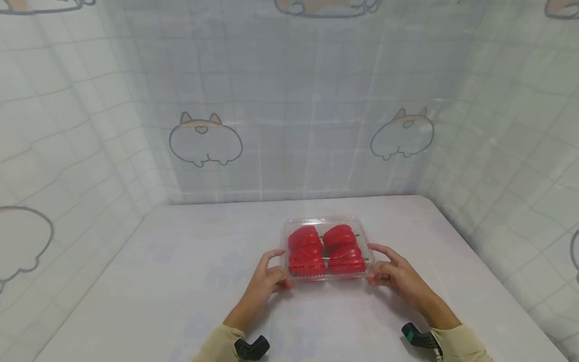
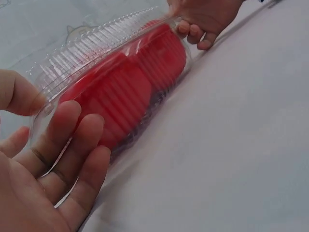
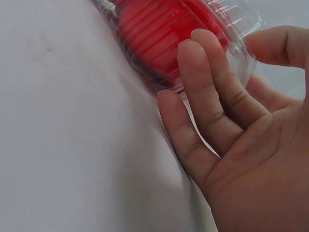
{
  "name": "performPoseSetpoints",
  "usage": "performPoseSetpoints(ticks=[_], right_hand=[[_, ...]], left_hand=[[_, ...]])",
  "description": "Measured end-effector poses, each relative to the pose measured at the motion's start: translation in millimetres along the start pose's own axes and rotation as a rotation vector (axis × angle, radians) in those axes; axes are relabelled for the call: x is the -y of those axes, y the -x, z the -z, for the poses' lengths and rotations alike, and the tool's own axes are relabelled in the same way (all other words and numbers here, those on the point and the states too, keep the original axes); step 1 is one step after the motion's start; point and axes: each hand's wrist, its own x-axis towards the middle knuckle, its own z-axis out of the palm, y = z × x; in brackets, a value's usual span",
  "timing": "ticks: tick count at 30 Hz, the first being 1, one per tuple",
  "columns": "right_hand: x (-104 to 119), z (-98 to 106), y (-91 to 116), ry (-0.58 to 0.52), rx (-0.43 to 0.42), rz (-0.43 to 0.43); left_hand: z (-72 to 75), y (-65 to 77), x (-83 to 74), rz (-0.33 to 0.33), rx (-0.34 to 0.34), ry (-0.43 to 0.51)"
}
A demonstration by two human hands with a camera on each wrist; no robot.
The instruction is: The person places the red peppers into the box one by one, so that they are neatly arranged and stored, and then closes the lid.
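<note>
A clear plastic clamshell box point(image 1: 324, 220) lies on the table, holding several red bell peppers point(image 1: 339, 237) with green stems. At its near left corner, my left hand point(image 1: 268, 277) grips it by the side. The left wrist view has the thumb on the upper rim and the other fingertips point(image 2: 91, 130) against the ridged front wall. My right hand point(image 1: 399, 275) grips the near right corner in a similar way. Fingertips point(image 3: 195, 53) of that hand press the wall in the right wrist view, with the thumb at the rim. The box's underside is hidden.
The white table point(image 1: 172, 266) has a faint pattern and rounded far corners. Behind it and along both sides hangs a pale checked curtain point(image 1: 289, 110) with cartoon animal prints. Dark devices point(image 1: 252, 348) sit at both wrists by the beige sleeves.
</note>
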Motion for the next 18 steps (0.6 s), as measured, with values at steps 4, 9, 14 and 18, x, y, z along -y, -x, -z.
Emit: performPoseSetpoints(ticks=[4,9,14,18], right_hand=[[-2,1,-2,0.026,-0.007,0.010],[-3,4,-5,0.043,-0.037,0.021],[-4,7,-3,0.054,-0.047,0.042],[-4,12,-2,0.094,-0.090,0.033]], left_hand=[[4.5,4.2,-1.0,-0.047,-0.023,-0.081],[12.5,5.1,-2.9,-0.106,-0.037,-0.139],[19.0,5.5,0.7,-0.140,-0.041,-0.177],[23.0,5.0,1.1,-0.159,-0.065,-0.191]])
